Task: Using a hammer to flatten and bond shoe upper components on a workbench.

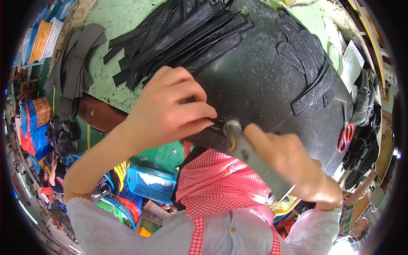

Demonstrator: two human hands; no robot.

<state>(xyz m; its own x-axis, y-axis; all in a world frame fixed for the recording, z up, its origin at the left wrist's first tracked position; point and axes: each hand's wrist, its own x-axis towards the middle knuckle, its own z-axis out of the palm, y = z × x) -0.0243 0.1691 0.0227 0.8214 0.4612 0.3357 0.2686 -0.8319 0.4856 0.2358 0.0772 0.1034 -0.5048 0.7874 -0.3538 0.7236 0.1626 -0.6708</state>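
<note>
Black flat narrow strip [206, 139], near edge of dark smooth slab [255, 85] | left hand [170, 106]: thumb and forefinger close together beside it, cannot tell if pinching, seemingly steadying | right hand [284, 159]: clenched round grey round-headed tool [257, 163], head angled at strip, apparently for control

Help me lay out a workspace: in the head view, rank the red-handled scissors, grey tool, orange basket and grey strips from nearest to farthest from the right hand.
From the right hand:
1. Grey tool: held in it.
2. Red-handled scissors: to its right.
3. Grey strips: upper left.
4. Orange basket: far upper left, beyond the strips.
</note>
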